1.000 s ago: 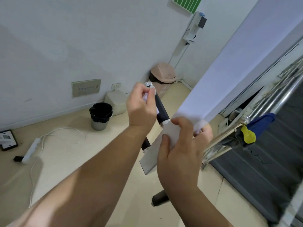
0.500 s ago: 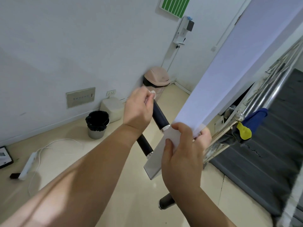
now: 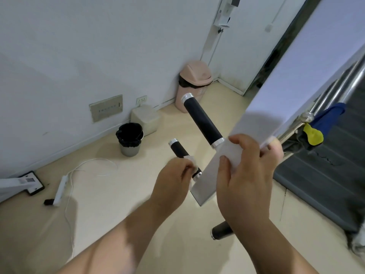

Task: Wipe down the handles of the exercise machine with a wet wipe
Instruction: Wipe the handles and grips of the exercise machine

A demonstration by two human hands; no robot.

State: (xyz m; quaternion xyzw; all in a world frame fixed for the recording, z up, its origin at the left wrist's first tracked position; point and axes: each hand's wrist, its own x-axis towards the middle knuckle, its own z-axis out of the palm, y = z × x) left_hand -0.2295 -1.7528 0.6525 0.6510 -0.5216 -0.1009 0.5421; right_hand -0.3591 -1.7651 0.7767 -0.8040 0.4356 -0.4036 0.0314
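The exercise machine's white upright bar (image 3: 296, 80) slants across the right half of the view. Two black handles with chrome end caps stick out to its left. The upper handle (image 3: 203, 120) is bare. My left hand (image 3: 173, 184) is closed around the lower handle (image 3: 178, 149) near its base, with a white wet wipe (image 3: 192, 160) pressed between fingers and grip. My right hand (image 3: 243, 175) grips the white bar just below the upper handle. A third black handle end (image 3: 222, 232) shows under my right wrist.
A pink swing-lid bin (image 3: 194, 82) stands in the corner. A small black-lined bin (image 3: 130, 139) and a white box (image 3: 145, 119) sit by the wall. A power strip (image 3: 60, 189) with cable lies on the floor. A steel stair railing (image 3: 335, 95) and dark stairs are right.
My left hand with the wipe has left the upper handle and come down onto the lower handle. My right hand still holds the white bar. The view has tilted down.
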